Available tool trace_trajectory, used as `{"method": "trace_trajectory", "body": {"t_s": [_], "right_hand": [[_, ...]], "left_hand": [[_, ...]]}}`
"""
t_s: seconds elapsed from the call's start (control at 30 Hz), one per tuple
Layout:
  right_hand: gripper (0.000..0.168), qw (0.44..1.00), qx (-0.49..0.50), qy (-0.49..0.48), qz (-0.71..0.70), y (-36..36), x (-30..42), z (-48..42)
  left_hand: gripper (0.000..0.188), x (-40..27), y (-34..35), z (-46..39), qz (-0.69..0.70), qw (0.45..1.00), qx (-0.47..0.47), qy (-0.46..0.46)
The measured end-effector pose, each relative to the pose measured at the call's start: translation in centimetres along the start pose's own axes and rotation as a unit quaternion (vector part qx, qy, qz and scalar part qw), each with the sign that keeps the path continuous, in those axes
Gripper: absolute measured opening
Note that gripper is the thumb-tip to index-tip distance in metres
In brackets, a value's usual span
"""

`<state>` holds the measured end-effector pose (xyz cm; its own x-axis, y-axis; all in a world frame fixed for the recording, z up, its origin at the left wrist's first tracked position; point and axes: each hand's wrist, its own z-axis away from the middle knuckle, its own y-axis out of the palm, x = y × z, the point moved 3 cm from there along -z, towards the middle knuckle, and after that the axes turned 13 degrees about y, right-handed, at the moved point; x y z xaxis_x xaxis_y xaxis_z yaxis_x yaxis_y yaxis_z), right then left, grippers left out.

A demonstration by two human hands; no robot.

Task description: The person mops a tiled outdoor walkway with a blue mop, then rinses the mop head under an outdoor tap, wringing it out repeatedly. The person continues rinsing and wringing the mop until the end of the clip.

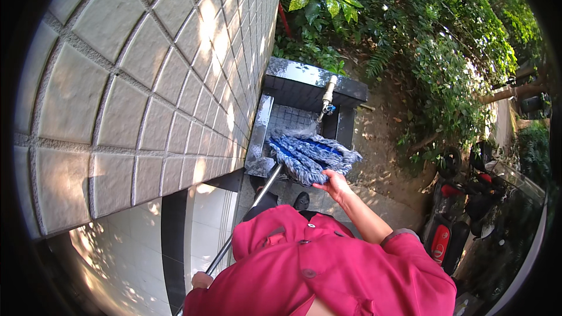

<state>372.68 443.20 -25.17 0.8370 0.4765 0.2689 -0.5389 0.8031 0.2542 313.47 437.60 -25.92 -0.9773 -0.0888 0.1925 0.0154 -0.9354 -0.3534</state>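
Observation:
A flat mop head of shaggy blue and white yarn is held up over the front of a tiled basin. My right hand grips the near edge of its yarn. The metal mop handle slants from the head down past my left side. Low in the view, my left hand is closed around that handle, partly cut off by my sleeve. Just beyond the mop head, a tap with a blue lever points down into the basin. Whitish blur near its spout looks like running water.
A tiled wall rises close on the left. The basin's dark stone ledge looks wet. Dense shrubs grow beyond it. Parked scooters stand at right. A pale tiled floor lies at lower left.

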Motion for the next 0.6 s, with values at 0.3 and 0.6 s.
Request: {"method": "trace_trajectory", "body": {"t_s": [0.3, 0.6], "right_hand": [[0.015, 0.999, -0.007, 0.027, -0.043, -3.6, -3.1, -0.5], [0.021, 0.994, 0.022, 0.011, -0.11, -8.6, -3.0, 3.6]], "left_hand": [[0.029, 1.2, -0.8, -0.1, -0.021, 0.998, -0.056, 0.017], [0.023, 1.8, -2.0, -2.6, -0.116, 0.989, -0.084, 0.032]]}}
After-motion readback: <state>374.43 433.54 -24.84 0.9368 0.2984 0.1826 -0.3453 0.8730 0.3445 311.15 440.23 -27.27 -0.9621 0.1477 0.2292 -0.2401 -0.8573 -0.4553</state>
